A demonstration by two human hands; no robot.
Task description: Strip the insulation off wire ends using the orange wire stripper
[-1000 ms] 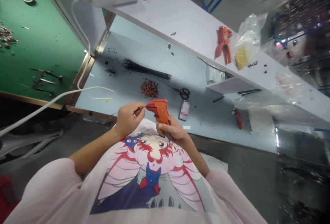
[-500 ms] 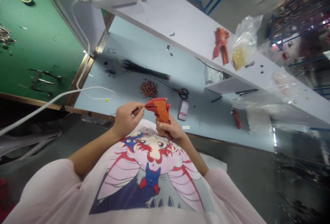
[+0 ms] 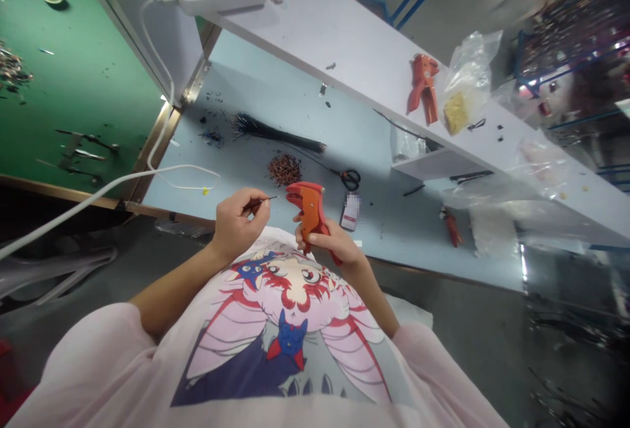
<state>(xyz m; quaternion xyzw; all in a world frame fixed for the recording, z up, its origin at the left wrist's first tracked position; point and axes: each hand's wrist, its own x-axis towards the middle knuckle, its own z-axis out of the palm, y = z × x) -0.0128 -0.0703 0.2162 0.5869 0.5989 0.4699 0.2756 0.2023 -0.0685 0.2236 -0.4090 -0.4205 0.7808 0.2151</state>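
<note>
My left hand [image 3: 241, 223] pinches a thin dark wire [image 3: 263, 201] between thumb and fingers. The wire's tip sticks out to the right and looks bare. My right hand [image 3: 331, 241] is wrapped round the handles of an orange-red wire stripper [image 3: 310, 208]. Its jaws point left, a short gap away from the wire's tip. Just beyond the jaws lies a heap of small copper-coloured scraps [image 3: 284, 170] on the light blue table. Behind that heap rests a long bundle of dark wires [image 3: 278, 134].
Black-handled scissors [image 3: 350, 180] and a phone-like object [image 3: 350, 211] lie right of the scraps. On the raised white shelf [image 3: 364, 54] sit a second orange stripper [image 3: 422, 86] and a clear bag with yellow pieces [image 3: 457, 113]. A white cable [image 3: 113, 184] crosses at left.
The wire has come out of the stripper's jaws. My left hand has shifted slightly left, and the stripper's handles have spread apart in my right hand.
</note>
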